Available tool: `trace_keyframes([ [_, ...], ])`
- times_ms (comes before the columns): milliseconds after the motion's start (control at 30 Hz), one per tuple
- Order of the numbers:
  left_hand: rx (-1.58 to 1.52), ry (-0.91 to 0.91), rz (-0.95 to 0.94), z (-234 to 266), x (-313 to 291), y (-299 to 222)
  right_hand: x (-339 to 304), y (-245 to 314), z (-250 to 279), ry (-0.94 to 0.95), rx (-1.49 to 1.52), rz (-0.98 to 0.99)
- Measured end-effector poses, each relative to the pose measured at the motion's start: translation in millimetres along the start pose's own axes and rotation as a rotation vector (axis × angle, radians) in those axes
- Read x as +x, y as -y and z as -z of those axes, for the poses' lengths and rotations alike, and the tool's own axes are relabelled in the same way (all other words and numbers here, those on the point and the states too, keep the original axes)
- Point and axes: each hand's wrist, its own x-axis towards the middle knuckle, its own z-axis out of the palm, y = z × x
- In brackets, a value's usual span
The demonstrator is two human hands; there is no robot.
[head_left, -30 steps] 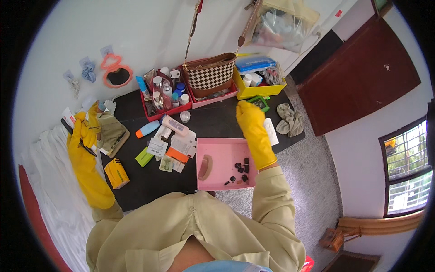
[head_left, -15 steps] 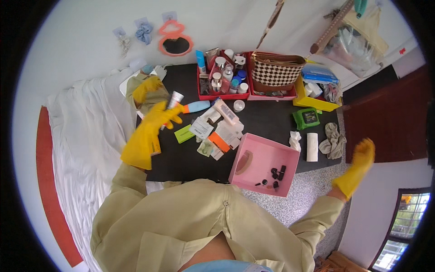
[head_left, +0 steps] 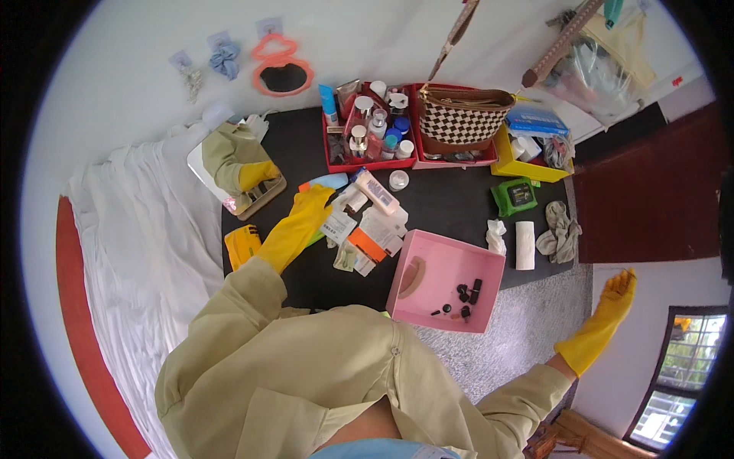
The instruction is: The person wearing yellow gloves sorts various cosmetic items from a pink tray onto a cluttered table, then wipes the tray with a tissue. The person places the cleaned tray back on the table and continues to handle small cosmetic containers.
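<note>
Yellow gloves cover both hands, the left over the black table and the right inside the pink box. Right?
Not quite: the right hand isn't inside the pink box; the head view shows it beyond the right edge of the black table. Yellow gloves cover both hands, the left hand over the table.

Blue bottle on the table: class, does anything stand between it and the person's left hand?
Nothing visible does: the gloved left hand is right at the near side of the blue bottle. Whether they touch is unclear.

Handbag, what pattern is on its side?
The handbag has dark-and-cream checks with brown trim; head view shows it.
</note>
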Motion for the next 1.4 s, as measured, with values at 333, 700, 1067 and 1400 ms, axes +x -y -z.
trace_keyframes([
  [333, -0.324, -0.154, 0.086, 8, 19, 0, -22, 13, -18, 0.149, -0.47, -0.121],
  [700, -0.622, -0.073, -0.453, 88, 138, -354, 135, -26, -27, 0.297, -0.145, -0.005],
  [1067, 0.478, 0.156, -0.669, -68, 305, -570, 187, -122, 59, 0.311, 0.073, -0.303],
  [1400, 1.041, 0.153, -0.97, -130, 401, -591, 185, -189, 124, 0.203, 0.077, -0.45],
])
